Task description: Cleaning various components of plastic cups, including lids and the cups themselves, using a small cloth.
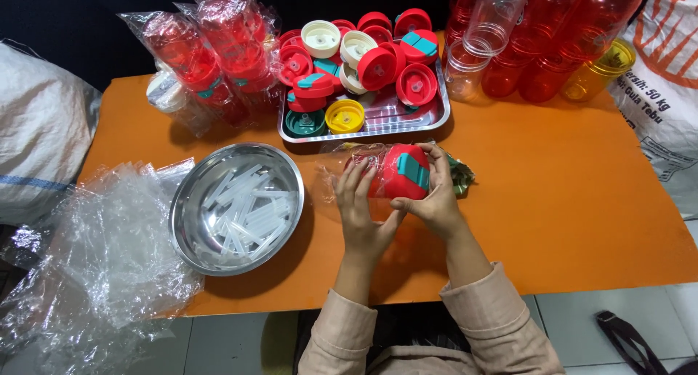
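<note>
Orange desk [582, 200], smooth, matte. Both hands at centre hold a red bottle [396, 173] with a teal flip clasp, lying on its side, partly inside a crinkled clear plastic bag [336, 173]. Left hand [361, 204]: fingers spread flat along the bottle's body. Right hand [438, 193]: fingers curled over the lid end, thumb beneath. Wrists bent inward, beige sleeves. Left of them, a round steel bowl [190, 200] holds clear straws [243, 211]. Behind, a rectangular steel tray [429, 120] heaped with red, cream and yellow lids [378, 69].
</note>
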